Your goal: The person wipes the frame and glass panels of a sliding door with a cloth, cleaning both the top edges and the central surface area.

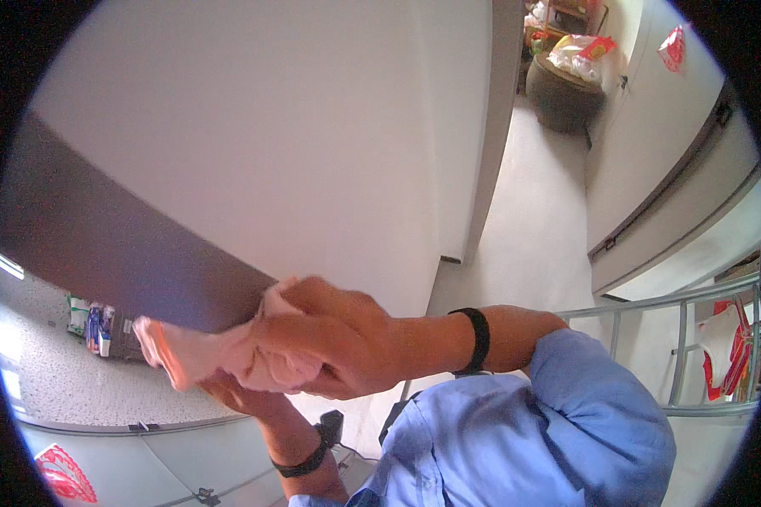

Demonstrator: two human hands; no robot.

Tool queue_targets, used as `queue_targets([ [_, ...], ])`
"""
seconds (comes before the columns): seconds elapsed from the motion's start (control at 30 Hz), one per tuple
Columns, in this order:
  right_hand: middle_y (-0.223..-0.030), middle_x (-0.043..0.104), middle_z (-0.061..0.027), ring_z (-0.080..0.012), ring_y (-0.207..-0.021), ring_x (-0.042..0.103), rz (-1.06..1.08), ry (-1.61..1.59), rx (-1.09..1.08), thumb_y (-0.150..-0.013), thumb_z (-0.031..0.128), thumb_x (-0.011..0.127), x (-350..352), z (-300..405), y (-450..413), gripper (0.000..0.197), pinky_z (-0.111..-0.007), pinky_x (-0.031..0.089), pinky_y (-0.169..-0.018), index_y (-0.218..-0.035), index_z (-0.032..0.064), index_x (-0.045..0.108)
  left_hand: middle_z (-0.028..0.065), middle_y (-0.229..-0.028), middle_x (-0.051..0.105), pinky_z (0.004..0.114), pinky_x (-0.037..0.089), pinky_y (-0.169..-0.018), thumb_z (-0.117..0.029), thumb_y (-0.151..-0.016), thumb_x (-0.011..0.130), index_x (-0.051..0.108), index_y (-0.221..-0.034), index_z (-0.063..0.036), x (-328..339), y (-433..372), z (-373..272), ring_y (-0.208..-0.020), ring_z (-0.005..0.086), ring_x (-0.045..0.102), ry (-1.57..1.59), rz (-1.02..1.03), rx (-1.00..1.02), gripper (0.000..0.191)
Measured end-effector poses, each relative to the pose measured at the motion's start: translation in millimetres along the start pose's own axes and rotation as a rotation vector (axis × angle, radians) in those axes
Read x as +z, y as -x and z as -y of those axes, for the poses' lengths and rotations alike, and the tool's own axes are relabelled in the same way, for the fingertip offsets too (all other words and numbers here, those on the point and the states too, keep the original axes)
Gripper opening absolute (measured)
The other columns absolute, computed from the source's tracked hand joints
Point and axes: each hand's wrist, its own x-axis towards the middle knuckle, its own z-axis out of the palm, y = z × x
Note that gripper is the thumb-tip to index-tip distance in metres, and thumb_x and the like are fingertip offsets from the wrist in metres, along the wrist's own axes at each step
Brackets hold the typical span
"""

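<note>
A pale pink cloth (253, 361) is bunched between my two hands, its loose orange-edged end hanging off to the left. My right hand (336, 336) grips the cloth against the end of a dark grey-brown edge strip (146, 247), which borders a broad white panel (279, 139). Lower and farther left, my left hand (238, 393) is partly hidden behind the cloth and appears to hold it from below. Both wrists wear black bands; a small dark device sits by the left one.
A metal tubular frame (678, 355) stands at right beside red and white items. A round brown stool (564, 95) bears plastic bags at the upper right. Door panels (659, 152) line the right side. Packages (98, 326) lie at left, above a pale cabinet with red paper decoration (66, 475).
</note>
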Motion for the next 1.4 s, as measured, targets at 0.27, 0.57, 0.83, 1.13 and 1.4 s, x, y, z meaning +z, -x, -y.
queue_targets([
  [0.27, -0.11, 0.062, -0.0156, -0.0377, -0.1, 0.063, 0.242, 0.308, 0.139, -0.083, 0.029, 0.079, -7, -16, 76, 0.049, -0.048, 0.057, -0.079, -0.13, 0.0264, 0.065, 0.0184, -0.139, 0.057, 0.041, 0.045, -0.106, -0.032, -0.11, 0.051, 0.044, -0.144, 0.0064, 41, 56, -13, -0.121, 0.0265, 0.059, 0.114, 0.207, 0.083, 0.052],
  [0.57, -0.105, 0.066, -0.0161, -0.0356, -0.091, 0.066, 0.194, 0.326, 0.07, -0.081, 0.029, 0.083, -10, -2, 26, 0.053, -0.046, 0.057, -0.072, -0.126, 0.012, 0.062, 0.0189, -0.12, 0.066, 0.039, 0.052, -0.095, -0.004, -0.095, 0.06, 0.054, -0.13, 0.0066, 45, -4, -70, -0.111, 0.0281, 0.065, 0.156, 0.191, 0.025, 0.037],
  [0.83, -0.102, 0.068, -0.0086, -0.0309, -0.089, 0.063, -0.001, 0.351, -0.275, -0.084, 0.026, 0.08, -15, 21, -101, 0.044, -0.041, 0.055, -0.066, -0.122, 0.0117, 0.063, 0.0175, -0.109, 0.068, 0.038, 0.053, -0.087, -0.034, -0.103, 0.059, 0.055, -0.128, 0.0034, 50, -118, -158, -0.1, 0.0255, 0.065, 0.1, 0.017, 0.207, 0.045],
  [1.13, -0.099, 0.062, -0.0119, -0.0318, -0.084, 0.067, 0.054, 0.409, -0.168, -0.088, 0.021, 0.073, -22, 15, -74, 0.034, -0.044, 0.056, -0.059, -0.121, 0.0148, 0.066, 0.0218, -0.128, 0.064, 0.042, 0.052, -0.097, -0.049, -0.1, 0.063, 0.05, -0.141, 0.0052, 61, -90, -121, -0.114, 0.0294, 0.064, 0.155, -0.024, 0.367, 0.069],
  [1.4, -0.093, 0.061, -0.013, -0.0349, -0.08, 0.065, 0.282, 0.428, 0.055, -0.083, 0.016, 0.074, -18, -35, 69, 0.024, -0.047, 0.056, -0.063, -0.107, 0.0165, 0.068, 0.0106, -0.123, 0.063, 0.042, 0.055, -0.097, -0.045, -0.1, 0.062, 0.051, -0.137, -0.0071, 63, 46, -53, -0.113, 0.0259, 0.065, 1.535, 0.216, -0.865, 0.054],
])
